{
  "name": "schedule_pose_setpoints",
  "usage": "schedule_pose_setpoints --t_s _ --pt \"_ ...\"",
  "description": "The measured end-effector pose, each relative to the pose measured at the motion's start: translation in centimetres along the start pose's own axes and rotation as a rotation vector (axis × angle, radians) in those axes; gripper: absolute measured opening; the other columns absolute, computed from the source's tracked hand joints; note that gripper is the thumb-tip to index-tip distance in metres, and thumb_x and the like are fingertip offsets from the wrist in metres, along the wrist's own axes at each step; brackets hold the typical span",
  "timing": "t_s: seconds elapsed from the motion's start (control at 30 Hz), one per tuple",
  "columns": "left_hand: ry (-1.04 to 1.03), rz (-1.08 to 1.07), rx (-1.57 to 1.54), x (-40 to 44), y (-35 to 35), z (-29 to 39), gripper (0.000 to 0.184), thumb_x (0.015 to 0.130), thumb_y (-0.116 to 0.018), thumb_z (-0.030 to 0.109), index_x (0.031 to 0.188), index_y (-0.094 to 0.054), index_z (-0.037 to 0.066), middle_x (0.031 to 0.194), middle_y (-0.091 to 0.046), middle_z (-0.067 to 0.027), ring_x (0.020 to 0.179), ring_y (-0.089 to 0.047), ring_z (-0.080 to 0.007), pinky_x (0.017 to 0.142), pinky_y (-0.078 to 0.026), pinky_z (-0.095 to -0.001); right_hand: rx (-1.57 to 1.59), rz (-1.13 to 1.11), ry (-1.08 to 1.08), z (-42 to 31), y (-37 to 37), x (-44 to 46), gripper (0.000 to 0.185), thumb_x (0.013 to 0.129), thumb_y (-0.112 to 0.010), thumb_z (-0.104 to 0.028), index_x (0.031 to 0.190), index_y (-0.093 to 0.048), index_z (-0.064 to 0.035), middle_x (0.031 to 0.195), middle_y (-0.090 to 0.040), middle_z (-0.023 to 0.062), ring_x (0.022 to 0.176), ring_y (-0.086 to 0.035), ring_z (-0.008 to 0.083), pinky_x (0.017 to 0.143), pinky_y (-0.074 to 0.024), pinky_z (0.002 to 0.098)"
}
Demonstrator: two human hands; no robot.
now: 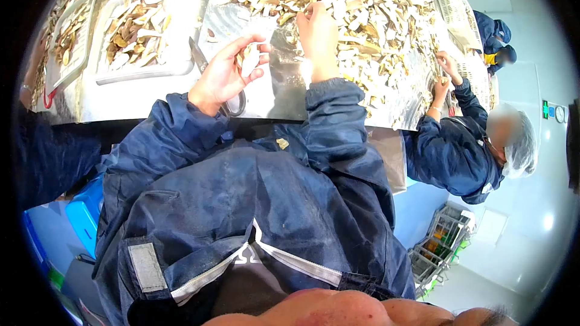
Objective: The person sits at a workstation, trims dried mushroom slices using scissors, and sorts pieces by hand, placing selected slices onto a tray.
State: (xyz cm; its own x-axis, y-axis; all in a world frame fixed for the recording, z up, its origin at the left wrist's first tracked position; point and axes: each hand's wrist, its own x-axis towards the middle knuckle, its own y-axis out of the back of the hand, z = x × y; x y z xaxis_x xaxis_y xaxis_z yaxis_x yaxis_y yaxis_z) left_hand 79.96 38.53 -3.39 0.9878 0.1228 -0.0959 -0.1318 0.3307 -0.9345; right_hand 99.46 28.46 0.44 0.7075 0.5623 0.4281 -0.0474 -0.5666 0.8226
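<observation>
My left hand [223,78] is turned palm up, its fingers curled around a pale mushroom slice [248,61]. At the near edge of the large heap of sliced mushrooms [374,18], my right hand [318,33] has its fingers bent and pressed together; whatever they pinch is hidden. Scissors [198,55] lie on the metal table [287,78], partly covered by my left hand, with a dark handle loop showing beside my wrist. To the left stands a white tray [145,75] holding brown and pale mushroom slices.
Another tray [90,15] with slices lies farther left, beside a red-handled tool [49,98]. On the right, a co-worker [462,139] in a hair net reaches into the heap. A cream basket [457,15] stands at the far right, near another person [492,36].
</observation>
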Motion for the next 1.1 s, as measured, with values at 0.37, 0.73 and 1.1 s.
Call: schedule_pose_setpoints --t_s 0.37,0.73,1.1 --pt "-0.031 0.042 -0.027 0.1 -0.3 -0.2 0.023 0.102 -0.052 0.026 0.103 -0.063 0.006 0.099 -0.067 -0.0082 0.087 -0.064 -0.0184 0.064 -0.049 -0.0303 1.002 -0.380 -0.418 -0.5 2.6 -2.9 0.029 0.087 -0.069 -0.011 0.112 -0.062 0.0017 0.080 -0.064 0.0028 0.067 -0.057 0.0089 0.059 -0.0445 0.0217" --pt "-0.039 0.128 0.116 -0.3 -1.6 -0.4 0.019 0.097 -0.063 0.020 0.110 -0.060 0.007 0.091 -0.062 -0.0001 0.078 -0.058 -0.0086 0.059 -0.046 -0.0245 1.345 -0.668 -0.421 -2.8 4.2 -5.9 0.024 0.092 -0.067 -0.011 0.115 -0.065 -0.0019 0.079 -0.065 0.0007 0.064 -0.057 0.0058 0.056 -0.0423 0.0183" --pt "-0.017 0.108 0.267 -0.2 -2.0 -0.7 0.012 0.096 -0.064 0.018 0.104 -0.059 0.011 0.088 -0.060 0.0035 0.073 -0.055 -0.0050 0.057 -0.042 -0.0205 1.268 -0.614 -0.364 -3.1 4.6 -7.3 0.017 0.090 -0.071 -0.009 0.102 -0.066 0.0023 0.086 -0.071 0.0071 0.077 -0.066 0.0114 0.067 -0.0500 0.0218"
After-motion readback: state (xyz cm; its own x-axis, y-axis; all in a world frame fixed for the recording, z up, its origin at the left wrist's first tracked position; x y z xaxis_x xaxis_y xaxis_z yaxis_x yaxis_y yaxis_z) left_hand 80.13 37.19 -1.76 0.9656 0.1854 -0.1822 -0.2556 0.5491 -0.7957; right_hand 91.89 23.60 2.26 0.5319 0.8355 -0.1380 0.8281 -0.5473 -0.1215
